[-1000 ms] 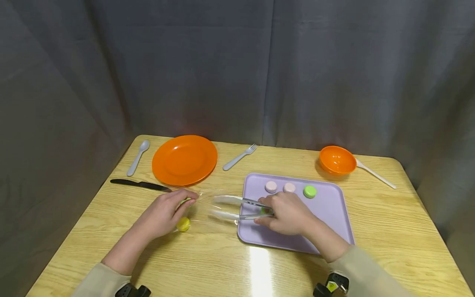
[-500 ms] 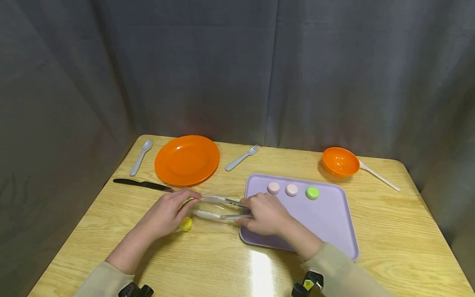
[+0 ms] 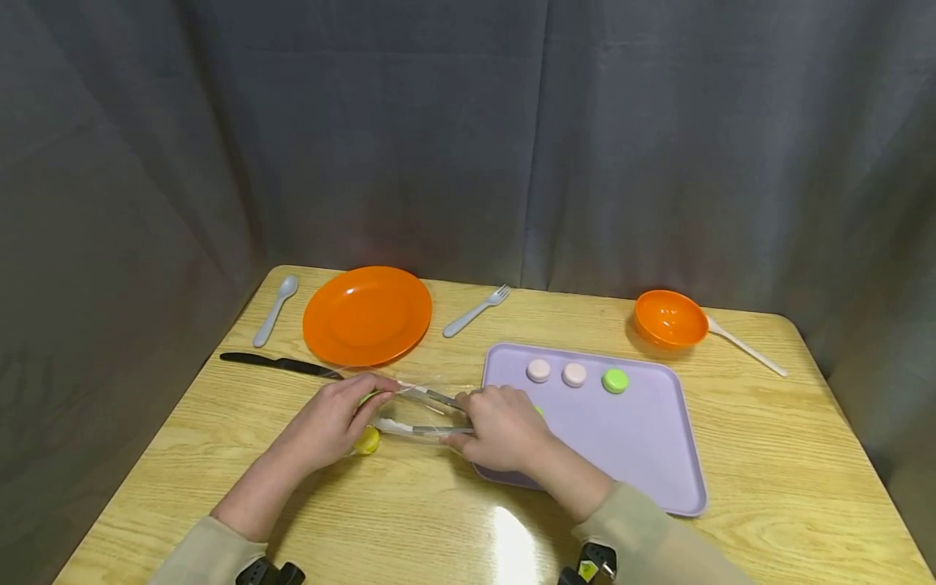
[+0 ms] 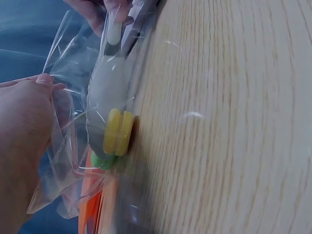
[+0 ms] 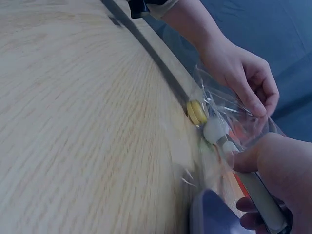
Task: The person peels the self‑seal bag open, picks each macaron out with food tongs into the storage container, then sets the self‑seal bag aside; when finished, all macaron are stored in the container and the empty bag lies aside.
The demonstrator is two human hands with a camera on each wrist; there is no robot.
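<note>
My left hand (image 3: 332,418) pinches the edge of a clear plastic bag (image 4: 63,92) lying over the table. Inside the bag are a yellow macaron (image 4: 118,131) and a green macaron (image 4: 101,161), which the left hand mostly covers in the head view. Metal tongs (image 3: 443,430) with white tips are gripped by my right hand (image 3: 504,426) at the near edge of the tray. Their spread tips reach into the bag, right beside the yellow macaron.
On the lilac tray (image 3: 621,447) sit two pink macarons (image 3: 574,374), a green macaron (image 3: 615,380) and another green one partly hidden behind the right hand. Behind are an orange plate (image 3: 368,317), fork (image 3: 475,311), spoon (image 3: 276,311), black-handled knife (image 3: 274,363) and orange bowl (image 3: 670,319).
My right hand has moved left off the middle of the tray, carrying the tongs deeper into the bag toward the left hand. The left hand has kept its hold on the bag.
</note>
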